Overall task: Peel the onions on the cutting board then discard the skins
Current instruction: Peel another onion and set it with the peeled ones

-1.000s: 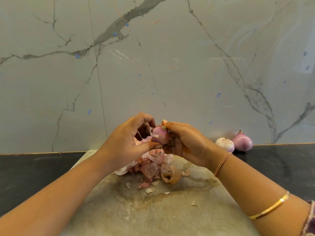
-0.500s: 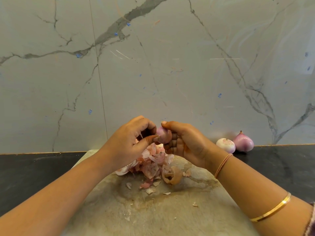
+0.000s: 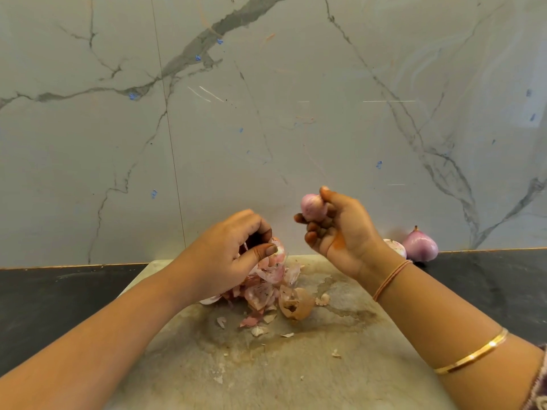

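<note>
Right hand (image 3: 340,232) raised above cutting board (image 3: 296,374), fingers curled round peeled onion (image 3: 312,207), left hand (image 3: 228,261) pinching a skin piece (image 3: 278,253) over skin pile (image 3: 266,291), two onions (image 3: 420,247) on counter (image 3: 488,276) by wall

Cutting board (image 3: 296,368) on the counter (image 3: 59,297), heap of skins (image 3: 266,291) on its far half

The counter runs left and right of the board and meets the wall (image 3: 266,113) behind; loose scraps (image 3: 259,330) lie nearer than the heap; the left hand (image 3: 225,261) is above the heap, pinching a skin piece (image 3: 278,250); the right hand (image 3: 340,232) is raised to its right, apart, holding an onion (image 3: 310,207); a second onion (image 3: 396,248) and a third onion (image 3: 420,245) rest side by side on the counter by the wall, beyond the board's far right corner.
</note>
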### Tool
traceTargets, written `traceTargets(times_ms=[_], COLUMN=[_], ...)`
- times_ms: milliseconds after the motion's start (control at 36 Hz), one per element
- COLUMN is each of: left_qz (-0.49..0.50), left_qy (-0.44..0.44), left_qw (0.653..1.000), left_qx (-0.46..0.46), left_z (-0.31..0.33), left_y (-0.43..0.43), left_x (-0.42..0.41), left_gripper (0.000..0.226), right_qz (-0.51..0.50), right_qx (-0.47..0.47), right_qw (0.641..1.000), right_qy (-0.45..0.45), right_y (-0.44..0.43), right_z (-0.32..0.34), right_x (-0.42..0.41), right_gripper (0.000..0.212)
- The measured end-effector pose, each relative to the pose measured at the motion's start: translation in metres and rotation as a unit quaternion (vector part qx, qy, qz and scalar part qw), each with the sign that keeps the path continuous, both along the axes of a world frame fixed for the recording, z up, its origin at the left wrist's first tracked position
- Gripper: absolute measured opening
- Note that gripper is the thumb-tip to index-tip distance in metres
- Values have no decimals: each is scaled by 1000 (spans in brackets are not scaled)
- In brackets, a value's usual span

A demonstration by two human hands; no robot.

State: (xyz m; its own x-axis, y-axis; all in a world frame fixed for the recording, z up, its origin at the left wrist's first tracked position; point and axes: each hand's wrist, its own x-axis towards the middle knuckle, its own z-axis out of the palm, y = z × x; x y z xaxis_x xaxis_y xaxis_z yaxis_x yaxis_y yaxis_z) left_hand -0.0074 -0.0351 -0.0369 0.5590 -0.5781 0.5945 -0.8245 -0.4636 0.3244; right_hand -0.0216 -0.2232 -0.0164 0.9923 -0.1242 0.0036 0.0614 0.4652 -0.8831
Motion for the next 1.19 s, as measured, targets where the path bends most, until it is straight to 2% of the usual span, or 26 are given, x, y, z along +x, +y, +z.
traceTargets(times_ms=[83, 222, 361, 472, 639, 806, 1000, 1083, 1194], left_qz=[26, 73, 51, 28, 11, 9, 0, 3, 3], left_qy=[-10, -34, -22, -38, -24, -13, -23, -20, 31], left_qw=[1000, 997, 997, 997, 997, 997, 996, 996, 992], left_qx=[-6, -17, -57, -57, -75, -73, -81, -88, -124], left_z=[0, 1, 0, 0, 3, 2, 2, 4, 6], left_y=[0, 2, -1, -3, 1, 0, 0, -1, -3], left_x=[1, 4, 1, 0, 1, 1, 2, -1, -6], left_gripper=[17, 35, 30, 33, 28, 40, 20, 20, 20], right_qz=[3, 70, 112, 151, 169, 181, 172, 170, 170], right_qx=[2, -73, -95, -105, -144, -183, -161, -171, -195], right_qw=[1000, 995, 989, 983, 974, 965, 970, 969, 964], right_qy=[5, 3, -7, -14, -38, -54, -55, -57, -67], right_y=[-5, 2, 7, 10, 10, 9, 8, 8, 7], right_z=[0, -6, -7, -6, -8, -11, -11, -10, -11], right_x=[1, 1, -2, -6, -5, -4, -3, -3, -4], right_gripper=[30, 27, 34, 23, 26, 27, 28, 27, 29])
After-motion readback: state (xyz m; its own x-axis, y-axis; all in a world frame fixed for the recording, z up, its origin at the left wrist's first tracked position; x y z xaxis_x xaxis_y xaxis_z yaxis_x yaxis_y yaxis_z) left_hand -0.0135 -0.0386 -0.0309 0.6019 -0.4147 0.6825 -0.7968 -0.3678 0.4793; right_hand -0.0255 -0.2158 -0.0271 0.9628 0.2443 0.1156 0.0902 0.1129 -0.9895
